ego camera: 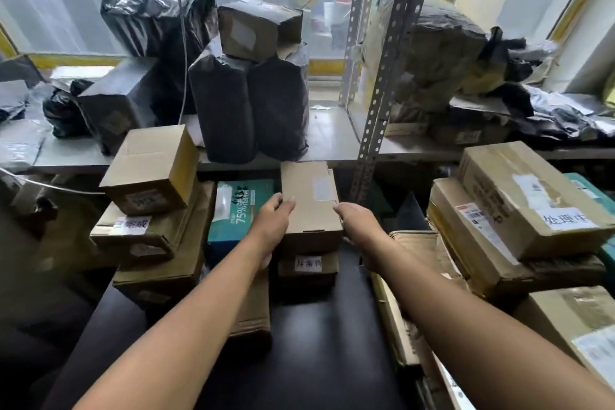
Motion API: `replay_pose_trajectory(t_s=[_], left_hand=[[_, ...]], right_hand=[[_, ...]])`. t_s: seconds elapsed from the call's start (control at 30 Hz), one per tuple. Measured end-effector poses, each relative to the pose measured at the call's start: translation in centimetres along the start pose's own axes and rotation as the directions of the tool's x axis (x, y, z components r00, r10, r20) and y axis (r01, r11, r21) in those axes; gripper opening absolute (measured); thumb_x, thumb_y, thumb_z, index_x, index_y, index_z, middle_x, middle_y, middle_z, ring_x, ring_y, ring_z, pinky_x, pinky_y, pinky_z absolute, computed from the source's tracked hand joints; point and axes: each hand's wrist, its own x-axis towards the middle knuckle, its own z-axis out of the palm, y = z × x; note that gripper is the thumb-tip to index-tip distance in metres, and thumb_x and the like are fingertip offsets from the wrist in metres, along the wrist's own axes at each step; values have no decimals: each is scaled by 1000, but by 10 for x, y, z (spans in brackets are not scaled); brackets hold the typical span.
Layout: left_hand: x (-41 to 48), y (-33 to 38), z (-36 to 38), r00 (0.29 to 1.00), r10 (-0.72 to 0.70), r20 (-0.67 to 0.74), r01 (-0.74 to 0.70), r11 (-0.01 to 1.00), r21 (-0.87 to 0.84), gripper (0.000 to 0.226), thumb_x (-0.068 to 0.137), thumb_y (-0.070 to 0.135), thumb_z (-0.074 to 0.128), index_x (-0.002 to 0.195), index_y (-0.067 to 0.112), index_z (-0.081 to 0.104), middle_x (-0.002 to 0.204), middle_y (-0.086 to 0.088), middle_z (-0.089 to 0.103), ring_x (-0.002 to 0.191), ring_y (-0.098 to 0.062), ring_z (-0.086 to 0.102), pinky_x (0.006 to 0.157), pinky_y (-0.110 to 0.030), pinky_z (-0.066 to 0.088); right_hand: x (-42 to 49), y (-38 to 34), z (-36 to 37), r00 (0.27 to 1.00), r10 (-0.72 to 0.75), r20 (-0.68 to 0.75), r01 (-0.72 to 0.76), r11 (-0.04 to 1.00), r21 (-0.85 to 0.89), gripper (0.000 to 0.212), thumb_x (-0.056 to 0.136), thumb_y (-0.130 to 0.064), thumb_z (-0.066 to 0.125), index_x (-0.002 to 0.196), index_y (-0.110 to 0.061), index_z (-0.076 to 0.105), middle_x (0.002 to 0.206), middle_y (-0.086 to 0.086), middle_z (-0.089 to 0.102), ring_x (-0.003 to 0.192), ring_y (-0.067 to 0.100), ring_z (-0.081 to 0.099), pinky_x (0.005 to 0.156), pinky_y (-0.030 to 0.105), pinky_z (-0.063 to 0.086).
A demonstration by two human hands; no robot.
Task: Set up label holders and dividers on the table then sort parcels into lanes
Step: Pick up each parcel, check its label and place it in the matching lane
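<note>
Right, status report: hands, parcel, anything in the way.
Left hand and right hand grip small brown cardboard box by its sides. Box atop white-labelled brown carton. Teal printed box tight beside left hand.

Cardboard box [311, 203] under my left-hand fingers [287, 204]: plain brown card, matt, smooth, with a white paper label [323, 188] on top.
Bench [319, 343]: dark, smooth, slight sheen.
12 o'clock: bags [253, 106] of black plastic film, glossy and creased.
1 o'clock: shelf upright [379, 103], grey perforated metal, dull finish.
9 o'clock of the box: teal carton [244, 210], printed card, semi-gloss.
3 o'clock: large box [532, 200], matt brown card crossed by shiny clear tape, white paper stickers on it.
</note>
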Motion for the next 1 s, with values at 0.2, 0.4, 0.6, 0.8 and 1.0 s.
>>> replay_pose_trajectory(t_s=[0.2, 0.4, 0.6, 0.8, 1.0], left_hand=[[2, -13, -10, 987, -146, -69, 137, 984, -116, 17, 103, 27, 45, 106, 17, 59, 97, -2, 65, 89, -22, 61, 82, -39, 49], [-9, -14, -7, 981, -195, -8, 193, 973, -127, 22, 103, 26, 48, 119, 15, 57, 90, 5, 63, 84, -14, 58, 77, -36, 49], [-40, 15, -15, 998, -64, 26, 67, 987, -149, 37, 101, 41, 51, 130, 18, 54, 104, 5, 68, 95, -17, 61, 79, -36, 48], [-81, 45, -19, 966, 187, 178, -148, 966, -213, 92, 72, 71, 61, 149, 28, 34, 131, 6, 60, 118, -17, 55, 93, -38, 47], [-113, 59, -17, 934, 296, 201, -220, 918, -329, 79, 64, 67, 78, 134, 35, 58, 126, -4, 68, 119, -29, 61, 103, -56, 45]], right_hand=[[-2, 11, -1, 992, 114, -48, -110, 991, 82, 19, 96, -25, 46, 90, -16, 63, 70, -2, 61, 54, 13, 53, 48, 21, 34], [-12, 14, 6, 981, 172, 92, -181, 978, 101, 29, 100, -34, 41, 91, -19, 65, 78, 4, 60, 46, 11, 40, 46, 23, 27], [-32, -1, -5, 996, 1, 89, -24, 965, 260, 26, 100, -28, 51, 104, -11, 70, 90, 11, 69, 64, 20, 55, 53, 27, 36], [-72, -42, -16, 943, -136, 303, 55, 964, 260, 45, 89, -57, 60, 119, -25, 69, 111, 0, 74, 94, 28, 65, 82, 41, 52], [-110, -63, -32, 879, -187, 438, 130, 979, 157, 61, 81, -73, 57, 128, -34, 63, 125, 2, 69, 118, 27, 62, 98, 44, 49]])
